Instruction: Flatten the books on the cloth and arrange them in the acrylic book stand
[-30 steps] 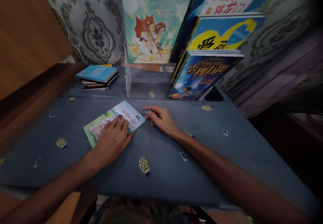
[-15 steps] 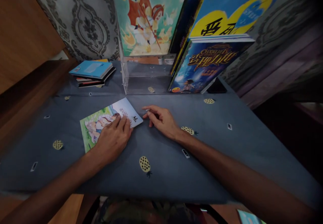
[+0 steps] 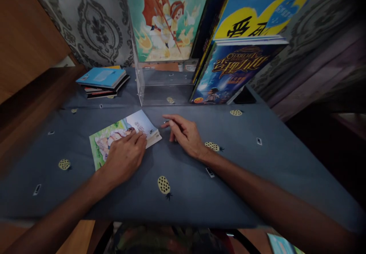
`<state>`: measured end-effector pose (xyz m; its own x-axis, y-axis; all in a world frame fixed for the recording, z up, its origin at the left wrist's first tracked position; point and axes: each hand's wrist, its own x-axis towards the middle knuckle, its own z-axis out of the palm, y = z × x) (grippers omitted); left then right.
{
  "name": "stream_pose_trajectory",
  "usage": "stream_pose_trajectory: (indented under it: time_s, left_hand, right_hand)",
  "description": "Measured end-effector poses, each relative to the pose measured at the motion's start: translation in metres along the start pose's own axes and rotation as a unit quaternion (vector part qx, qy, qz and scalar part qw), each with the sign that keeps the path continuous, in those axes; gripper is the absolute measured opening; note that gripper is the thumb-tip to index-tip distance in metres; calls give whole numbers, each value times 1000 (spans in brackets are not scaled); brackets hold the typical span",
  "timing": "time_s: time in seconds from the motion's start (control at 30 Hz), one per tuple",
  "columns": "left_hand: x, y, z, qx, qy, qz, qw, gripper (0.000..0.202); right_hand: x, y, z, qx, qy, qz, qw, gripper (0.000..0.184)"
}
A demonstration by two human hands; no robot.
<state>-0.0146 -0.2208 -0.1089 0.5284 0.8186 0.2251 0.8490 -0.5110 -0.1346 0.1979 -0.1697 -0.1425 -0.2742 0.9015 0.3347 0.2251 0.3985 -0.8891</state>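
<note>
A thin paperback book [image 3: 114, 130] with a green and pale blue illustrated cover lies on the table's left half. My left hand [image 3: 126, 153] rests across its lower right side, fingers bent at the cover's edge; the thumb is hidden. At the right corner the cover stands slightly raised, and white page edges [image 3: 153, 139] show beneath it. Just right of the book, my right hand [image 3: 185, 135] hovers low over the cloth with index finger and thumb stretched out. It is open and holds nothing.
A grey-blue cloth [image 3: 188, 208] with pineapple prints covers the table. Behind, a clear acrylic stand [image 3: 166, 90] holds a green picture book [image 3: 160, 25] and several upright books [image 3: 231, 71]. A small stack of books [image 3: 103, 80] lies at the back left.
The book's right corner has lifted, so page edges now show under the cover. My left hand has drawn slightly left. My right hand's thumb and index finger have spread a little.
</note>
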Motion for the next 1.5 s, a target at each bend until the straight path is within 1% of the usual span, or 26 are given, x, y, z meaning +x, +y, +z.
stream_pose_trajectory:
  time_s: [0.17,0.27,0.33,0.43,0.5,0.57,0.67,0.77,0.8,0.87,0.97,1.03,1.1,1.23,1.37,1.5]
  left_hand:
    - [-1,1,2,-21,13,-10,1000,35]
    - [-2,3,4,-5,27,-1,1000,37]
    - [-3,4,7,10,30,4,999,37]
    - [-5,7,10,20,24,4,1000,35]
    - [-6,8,12,15,17,-1,1000,35]
    - [-7,7,12,2,13,-7,1000,34]
    - [-10,0,10,-28,10,-2,1000,33]
    - [-16,-17,7,-61,0,5,998,36]
    - [-19,-25,6,-69,-5,0,998,38]
    - [-26,-41,6,-78,-20,-19,997,42]
    - [-38,-61,8,-84,-44,-55,994,47]
    - [-43,-67,9,-89,-54,-65,992,51]
    - [-46,-68,10,-89,-57,-69,992,53]
    - [-47,-60,10,-84,-49,-73,993,54]
    - [-49,-56,11,-90,-63,-46,993,61]
    - [-53,-65,10,-119,-96,17,988,74]
  right_hand:
    - [-4,-8,1,-32,0,-27,999,37]
    - [-7,-12,2,-54,-11,-43,998,38]
    - [-8,-12,2,-78,-34,-52,995,37]
    - [-8,-9,1,-148,-96,-76,981,36]
    - [-6,-8,1,-214,-134,-95,963,35]
    - [-5,-12,1,-282,-158,-107,940,32]
    - [-6,-29,6,-387,-199,-94,895,29]
    - [-10,-49,14,-462,-245,-49,851,30]
    - [-11,-54,17,-475,-256,-39,841,31]
    - [-11,-59,21,-487,-271,-28,830,34]
    - [-5,-55,24,-488,-277,-26,827,38]
    - [5,-48,25,-489,-271,-31,828,39]
    - [19,-41,25,-495,-263,-35,827,37]
    - [51,-30,24,-503,-266,-37,821,35]
    - [70,-19,23,-505,-265,-44,820,35]
    - [78,-9,22,-494,-253,-56,830,37]
